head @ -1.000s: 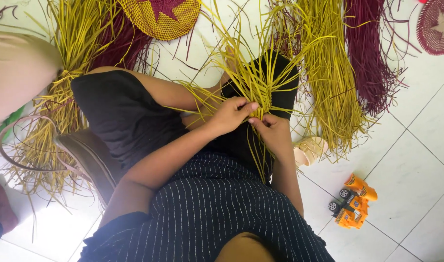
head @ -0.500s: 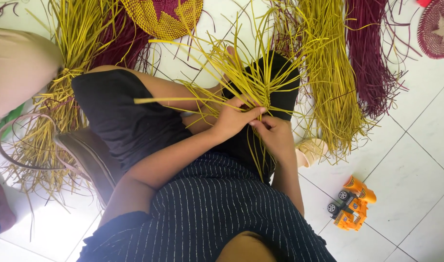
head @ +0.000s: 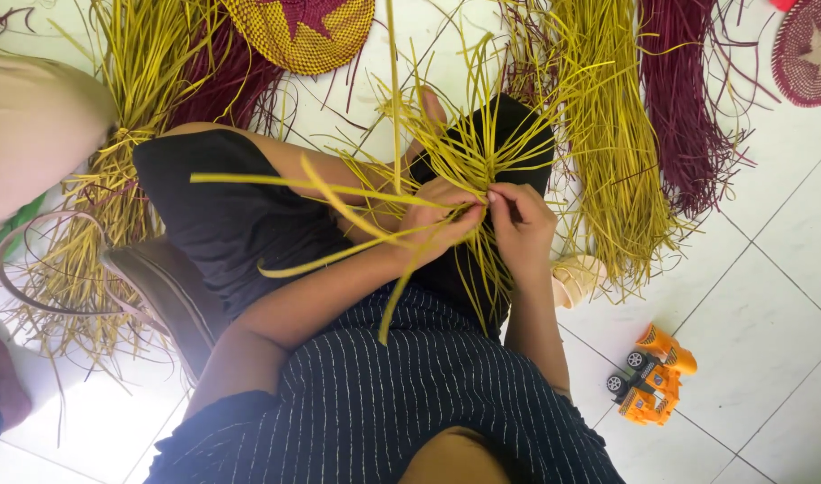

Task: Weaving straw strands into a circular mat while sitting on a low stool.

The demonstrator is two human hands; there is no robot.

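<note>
Both hands are pinching yellow strands at the weave's centre.
Left hand (head: 437,224) and right hand (head: 518,224) are gripping the yellow strand bundle (head: 469,152) over my lap; loose ends are now fanning wider leftward than a second ago, toward the floor's (head: 769,305) left edge.

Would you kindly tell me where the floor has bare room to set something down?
Bare tile lies right of the orange toy truck and below the maroon strand bundle. It is crowded around both hands, left hand and right hand, amid yellow strands.

Both hands, left (head: 437,224) and right (head: 522,224), meet, fingers pinched.
</note>
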